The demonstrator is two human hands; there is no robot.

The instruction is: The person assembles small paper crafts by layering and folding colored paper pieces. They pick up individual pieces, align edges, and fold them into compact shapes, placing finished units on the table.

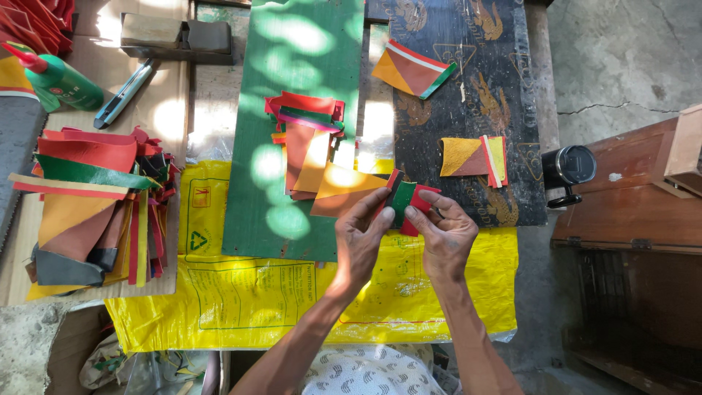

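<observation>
Your left hand and right hand both pinch the red-green leather piece (upright, long axis pointing away from you).

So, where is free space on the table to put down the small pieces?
Free: the yellow sheet below the green board, left of the left hand. Crowded: the big scrap pile at the left.

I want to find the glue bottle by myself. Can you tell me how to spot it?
Look at the cardboard sheet in the table's far left corner. The green bottle lies tilted there, beside a blue-handled knife and above the big pile of coloured scraps. It is the only rounded thing there, with a red pointed cap.
</observation>
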